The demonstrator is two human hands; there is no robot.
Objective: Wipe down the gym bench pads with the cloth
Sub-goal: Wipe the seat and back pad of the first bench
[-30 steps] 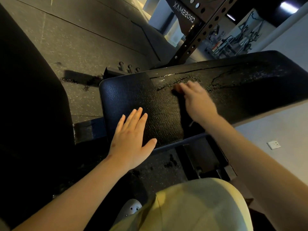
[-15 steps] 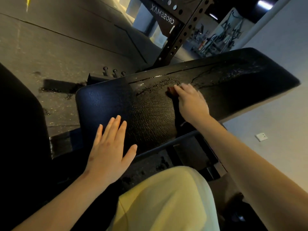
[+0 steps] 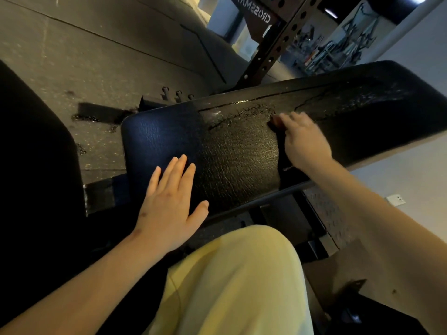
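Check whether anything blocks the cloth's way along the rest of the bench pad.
Nothing visible does. The right hand presses the cloth on the bench pad; the stretch beyond lies bare. The left hand rests flat at the other end.

Bench pad [image 3: 232, 160]: blk leather-grain cover, glossy; cracked, flaky surf. just past right hand [image 3: 305, 141] fingertips [image 3: 294, 116]. Floor [image 3: 96, 56]: matt, speckled.

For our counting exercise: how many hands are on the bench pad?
2. The left hand lies flat on the pad, near its end; the right hand presses the cloth farther along.
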